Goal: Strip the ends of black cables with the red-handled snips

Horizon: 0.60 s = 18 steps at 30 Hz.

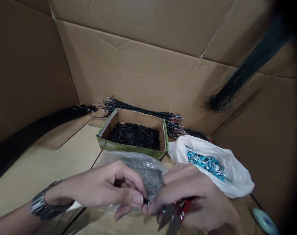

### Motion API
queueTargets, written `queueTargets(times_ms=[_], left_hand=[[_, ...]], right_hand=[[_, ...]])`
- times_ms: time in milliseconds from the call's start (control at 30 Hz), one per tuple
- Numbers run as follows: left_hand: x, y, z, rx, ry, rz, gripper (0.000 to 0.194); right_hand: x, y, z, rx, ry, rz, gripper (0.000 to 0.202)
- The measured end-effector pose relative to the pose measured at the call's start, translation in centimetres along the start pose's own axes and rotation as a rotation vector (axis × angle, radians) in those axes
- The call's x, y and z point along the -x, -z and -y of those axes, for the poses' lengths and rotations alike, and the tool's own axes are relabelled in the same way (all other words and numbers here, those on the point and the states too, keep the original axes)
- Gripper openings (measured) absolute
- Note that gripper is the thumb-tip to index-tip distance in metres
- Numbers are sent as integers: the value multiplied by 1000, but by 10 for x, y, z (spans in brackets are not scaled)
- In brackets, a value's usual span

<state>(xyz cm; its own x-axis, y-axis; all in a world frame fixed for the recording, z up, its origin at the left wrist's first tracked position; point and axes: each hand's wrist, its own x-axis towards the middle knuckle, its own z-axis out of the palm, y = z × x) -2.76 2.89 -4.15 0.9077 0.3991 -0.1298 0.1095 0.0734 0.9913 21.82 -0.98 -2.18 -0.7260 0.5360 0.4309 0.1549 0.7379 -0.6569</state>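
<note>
My left hand (pixel 119 187), with a metal-banded watch (pixel 44 202) at its wrist, is closed in a pinch on a thin black cable end (pixel 145 201). Most of that piece is hidden by the fingers. Facing it, my right hand (pixel 194 195) has its thumb and forefinger pinched at the tip of the cable end; whatever tiny part is there cannot be made out. Red-handled snips (pixel 185 210) are tucked in the right palm, blades pointing down towards me. Under both hands lies a clear plastic bag (pixel 152 181) of small silvery metal pieces.
Behind the bag stands a green-edged cardboard box (pixel 133 148) of short black tubes. A white bag (pixel 238 178) holds shiny blue pieces. Bundled black wires (pixel 143 111) lie behind; more wires (pixel 40 120) run left, and a bundle (pixel 236 76) hangs upper right. Cardboard walls (pixel 138 62) enclose the table.
</note>
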Motion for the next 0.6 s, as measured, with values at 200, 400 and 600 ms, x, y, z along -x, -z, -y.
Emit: queueTargets(times_ms=[200,400,600], left_hand=[[0,-3,1,51,2,-8,33],[4,-5,-2,63,-92,-66,24],[6,-11,-3,-42,-279,-260,20]], right_hand=[[-4,-11,-9,-53,79,-216,10],[-14,-26,-12,-75,132,-444,18],[-21,-38,-4,171,285,-637,8]])
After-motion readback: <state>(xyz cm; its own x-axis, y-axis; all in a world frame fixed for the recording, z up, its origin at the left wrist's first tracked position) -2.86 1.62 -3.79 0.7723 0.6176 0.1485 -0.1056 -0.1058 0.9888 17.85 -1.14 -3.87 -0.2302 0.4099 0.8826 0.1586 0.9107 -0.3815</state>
